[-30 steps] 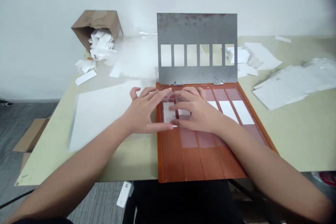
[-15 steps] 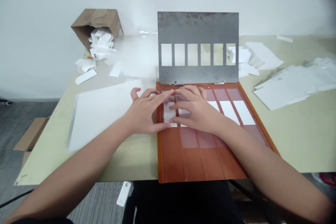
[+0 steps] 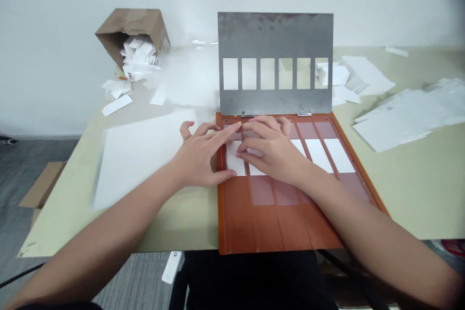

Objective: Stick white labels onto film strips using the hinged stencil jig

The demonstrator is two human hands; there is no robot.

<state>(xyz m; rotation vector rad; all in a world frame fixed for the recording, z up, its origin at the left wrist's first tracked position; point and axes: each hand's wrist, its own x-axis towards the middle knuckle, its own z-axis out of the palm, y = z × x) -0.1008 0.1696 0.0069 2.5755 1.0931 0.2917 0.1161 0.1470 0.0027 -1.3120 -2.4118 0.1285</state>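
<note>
An orange-brown tray (image 3: 283,223) with long grooves lies at the table's near edge. Its hinged grey metal lid (image 3: 275,34), cut with several rectangular windows, stands upright behind it. White cards (image 3: 329,155) lie in the grooves. My left hand (image 3: 198,155) rests at the tray's left edge, fingers stretched flat over the leftmost white card (image 3: 236,163). My right hand (image 3: 271,147) lies flat beside it, fingers pressing on the cards in the left grooves. Neither hand grips anything.
A tipped cardboard box (image 3: 132,34) spills white cards at the back left. A large white sheet (image 3: 138,155) lies left of the tray. Loose white sheets (image 3: 410,114) and cards (image 3: 348,80) spread over the right side. The wall stands behind the table.
Both hands stay on the left cards, fingers shifting only slightly. The view has tilted a little.
</note>
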